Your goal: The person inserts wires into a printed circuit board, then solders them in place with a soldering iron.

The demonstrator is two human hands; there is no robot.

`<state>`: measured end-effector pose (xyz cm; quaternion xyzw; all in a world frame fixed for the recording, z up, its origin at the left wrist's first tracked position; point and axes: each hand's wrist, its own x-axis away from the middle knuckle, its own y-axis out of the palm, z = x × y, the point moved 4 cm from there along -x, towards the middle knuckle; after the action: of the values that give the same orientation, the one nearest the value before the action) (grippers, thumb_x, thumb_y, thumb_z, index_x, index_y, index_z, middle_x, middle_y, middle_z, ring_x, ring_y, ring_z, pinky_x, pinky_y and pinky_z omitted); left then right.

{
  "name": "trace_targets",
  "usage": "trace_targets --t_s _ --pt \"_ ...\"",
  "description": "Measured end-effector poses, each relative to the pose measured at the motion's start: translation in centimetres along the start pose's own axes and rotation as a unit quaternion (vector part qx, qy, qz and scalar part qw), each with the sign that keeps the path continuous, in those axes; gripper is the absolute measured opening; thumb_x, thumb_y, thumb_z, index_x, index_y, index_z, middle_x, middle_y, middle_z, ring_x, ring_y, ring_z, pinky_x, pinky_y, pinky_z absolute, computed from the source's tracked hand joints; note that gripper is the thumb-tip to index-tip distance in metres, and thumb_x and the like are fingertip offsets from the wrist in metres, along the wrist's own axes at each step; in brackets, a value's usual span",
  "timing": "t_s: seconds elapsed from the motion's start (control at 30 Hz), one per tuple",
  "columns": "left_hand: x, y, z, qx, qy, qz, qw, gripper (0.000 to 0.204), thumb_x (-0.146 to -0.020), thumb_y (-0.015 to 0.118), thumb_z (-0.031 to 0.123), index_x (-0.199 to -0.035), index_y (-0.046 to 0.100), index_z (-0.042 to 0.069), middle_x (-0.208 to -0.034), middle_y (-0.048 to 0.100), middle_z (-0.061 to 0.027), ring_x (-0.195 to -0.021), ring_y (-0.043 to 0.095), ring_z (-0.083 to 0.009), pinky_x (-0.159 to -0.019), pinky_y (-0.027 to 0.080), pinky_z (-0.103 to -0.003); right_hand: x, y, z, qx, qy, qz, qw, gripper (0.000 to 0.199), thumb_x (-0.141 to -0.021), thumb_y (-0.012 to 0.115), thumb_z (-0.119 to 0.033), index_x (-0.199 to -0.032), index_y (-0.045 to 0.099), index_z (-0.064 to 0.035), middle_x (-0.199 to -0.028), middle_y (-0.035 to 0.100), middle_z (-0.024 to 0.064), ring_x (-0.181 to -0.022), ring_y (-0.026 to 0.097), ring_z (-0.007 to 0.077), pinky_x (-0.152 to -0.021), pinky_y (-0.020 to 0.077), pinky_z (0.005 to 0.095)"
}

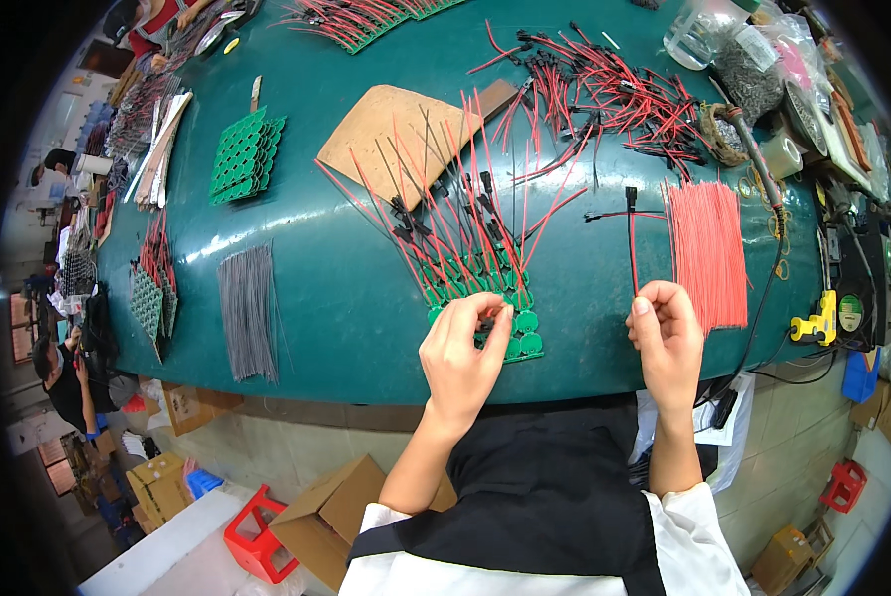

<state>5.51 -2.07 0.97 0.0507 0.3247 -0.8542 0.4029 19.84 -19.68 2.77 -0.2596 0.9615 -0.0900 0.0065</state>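
My right hand (667,338) pinches the lower end of a red-and-black connector lead (633,238), which stands upright with its black plug at the top. Left of it, my left hand (462,348) is curled over a green circuit board panel (527,324) made of small round boards. Its thumb and fingertips are drawn together; whatever is between them cannot be made out. Many red and black leads (475,214) with black plugs rise from the panel's far part and fan away from me. Part of the panel is hidden under my left hand.
Red wires (709,253) lie in a bundle at right, grey wires (249,313) at left. Beyond are a tan board (386,139), stacked green panels (246,157) and heaped leads (624,89). A yellow-handled tool (815,323) stands at the table's right edge.
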Motion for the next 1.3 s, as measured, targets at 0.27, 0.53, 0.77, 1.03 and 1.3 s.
trace_targets --t_s 0.27,0.53,0.77,1.03,1.3 --pt "-0.8 0.0 0.4 -0.026 -0.064 0.007 0.998 0.021 -0.081 0.076 0.005 -0.091 0.058 0.003 -0.079 0.064 -0.0062 -0.063 0.063 -0.0152 -0.057 0.052 -0.026 1.3 2.4 0.1 -0.120 0.080 -0.108 0.984 0.014 -0.096 0.063 -0.010 -0.104 0.058 0.0002 -0.085 0.060 0.0019 -0.070 0.054 0.0047 -0.061 0.0450 0.0192" --pt "1.0 -1.0 1.9 0.288 -0.145 -0.111 0.940 0.021 -0.086 0.069 -0.006 -0.106 0.061 -0.005 -0.101 0.065 -0.0112 -0.091 0.068 -0.0182 -0.081 0.055 -0.028 2.1 6.6 -3.5 0.173 -0.354 -0.109 0.913 0.023 -0.075 0.072 0.008 -0.092 0.058 0.0013 -0.082 0.060 0.0110 -0.066 0.059 0.0276 -0.058 0.0506 0.0350" --pt "0.5 -2.9 -1.1 0.248 -0.174 0.006 0.953 0.014 -0.085 0.070 -0.003 -0.098 0.065 -0.004 -0.096 0.069 -0.0093 -0.081 0.069 -0.0147 -0.076 0.056 -0.027 -8.1 0.2 -1.4 0.504 -0.262 0.017 0.823 0.024 -0.080 0.059 0.003 -0.103 0.062 -0.0027 -0.094 0.055 0.0148 -0.088 0.057 0.0328 -0.077 0.0487 0.0423" --pt "0.3 -2.4 -1.5 0.114 -0.116 0.010 0.987 0.011 -0.084 0.072 -0.001 -0.094 0.068 -0.003 -0.090 0.072 -0.0076 -0.074 0.069 -0.0129 -0.067 0.054 -0.025 -9.9 -0.1 -0.7 0.531 -0.281 -0.044 0.798 0.008 -0.086 0.059 0.000 -0.090 0.053 -0.0008 -0.090 0.051 0.0157 -0.087 0.055 0.0346 -0.075 0.0453 0.0440" --pt "0.5 -2.4 -1.7 0.075 -0.115 0.022 0.990 0.010 -0.083 0.072 -0.003 -0.092 0.068 -0.004 -0.092 0.072 -0.0088 -0.072 0.069 -0.0136 -0.065 0.055 -0.026 -5.2 -1.0 -2.5 0.156 -0.086 0.011 0.984 0.011 -0.102 0.049 -0.006 -0.109 0.054 0.0013 -0.086 0.060 0.0091 -0.071 0.056 0.0080 -0.063 0.0486 0.0245"
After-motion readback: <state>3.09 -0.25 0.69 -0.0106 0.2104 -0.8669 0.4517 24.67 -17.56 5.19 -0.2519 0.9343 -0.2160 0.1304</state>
